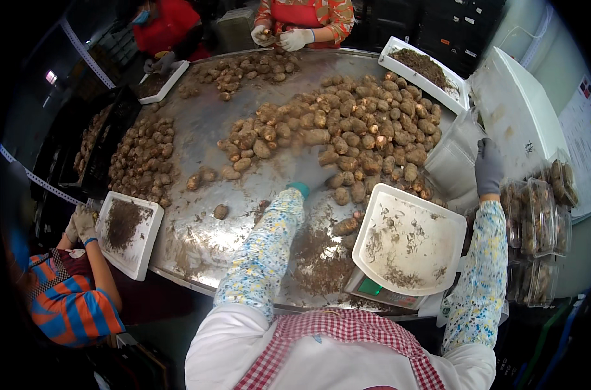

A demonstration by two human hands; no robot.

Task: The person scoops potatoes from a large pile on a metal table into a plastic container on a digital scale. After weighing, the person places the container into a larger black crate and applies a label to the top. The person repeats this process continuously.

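Note:
My left hand (311, 170), in a grey glove and blurred by motion, reaches into a large pile of brown, knobbly tubers (367, 133) on the metal table (198, 244). Its finger shape and any hold are unclear. My right hand (488, 166), also gloved grey, is closed on the edge of clear plastic containers (451, 159) at the pile's right. Below the pile, a white plastic tray (409, 234) with dirt scraps rests on a scale (380, 292). A single tuber (346, 226) lies left of this tray.
Co-workers (74, 286) (168, 26) (302, 19) stand at left and far side, beside white trays (149, 247) (461, 94) and smaller tuber piles (139, 149). A black crate (116, 97) is at left. An upright white foam box (523, 117) and packed clear containers (539, 221) are at right.

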